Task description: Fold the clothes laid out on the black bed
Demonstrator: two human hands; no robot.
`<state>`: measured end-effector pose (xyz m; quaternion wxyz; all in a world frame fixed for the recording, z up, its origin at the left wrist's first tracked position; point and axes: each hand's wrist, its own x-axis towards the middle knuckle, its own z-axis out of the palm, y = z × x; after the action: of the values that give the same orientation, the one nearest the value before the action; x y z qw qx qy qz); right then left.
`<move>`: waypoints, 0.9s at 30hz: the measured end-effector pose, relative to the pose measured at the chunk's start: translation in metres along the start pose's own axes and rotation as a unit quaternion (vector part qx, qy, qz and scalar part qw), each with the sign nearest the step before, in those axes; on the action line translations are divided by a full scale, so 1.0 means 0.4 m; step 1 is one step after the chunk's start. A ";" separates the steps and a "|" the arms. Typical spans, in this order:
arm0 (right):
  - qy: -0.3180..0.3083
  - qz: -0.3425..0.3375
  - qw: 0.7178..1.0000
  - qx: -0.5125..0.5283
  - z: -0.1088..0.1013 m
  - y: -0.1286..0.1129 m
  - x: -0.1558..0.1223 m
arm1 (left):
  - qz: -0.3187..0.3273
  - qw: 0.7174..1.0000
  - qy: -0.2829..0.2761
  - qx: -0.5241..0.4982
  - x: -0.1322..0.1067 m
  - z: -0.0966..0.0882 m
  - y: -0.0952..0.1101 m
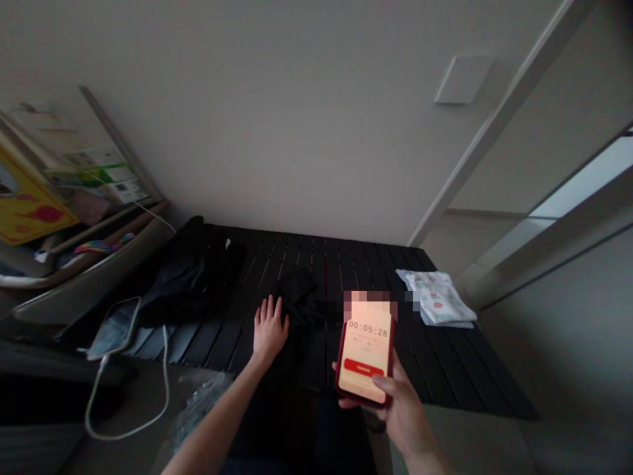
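Observation:
In my right hand (403, 402) is a smartphone (364, 349) in a dark red case, its lit screen showing a timer at 00:05:28. The thumb rests over the lower right of the screen, near a red button. My left hand (270, 330) lies flat, fingers stretched, on the black slatted table (346, 264). Just beyond its fingertips is a crumpled black cloth (299, 290), whose exact kind is too dark to make out. The top of the phone screen is blurred out.
A folded white printed cloth (440, 298) lies at the table's right. Black fabric (182, 270) is heaped at the left, beside another phone (116, 326) with a white cable (126, 437). Clear plastic wrapping (200, 402) sits below. A packed bin (99, 270) stands far left.

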<state>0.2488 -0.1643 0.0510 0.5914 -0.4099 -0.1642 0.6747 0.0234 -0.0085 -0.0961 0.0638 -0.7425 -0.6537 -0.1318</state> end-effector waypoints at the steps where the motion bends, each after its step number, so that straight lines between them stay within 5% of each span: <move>1: -0.001 -0.001 1.000 0.002 -0.001 0.001 0.000 | 0.000 1.000 0.000 -0.003 0.000 0.000 0.000; 27: 0.006 -0.006 1.000 -0.004 0.001 -0.008 -0.008 | -0.003 1.000 0.000 -0.008 0.000 0.004 -0.004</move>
<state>0.2505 -0.1665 0.0546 0.5945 -0.4153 -0.1662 0.6682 0.0220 -0.0079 -0.0980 0.0577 -0.7407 -0.6552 -0.1371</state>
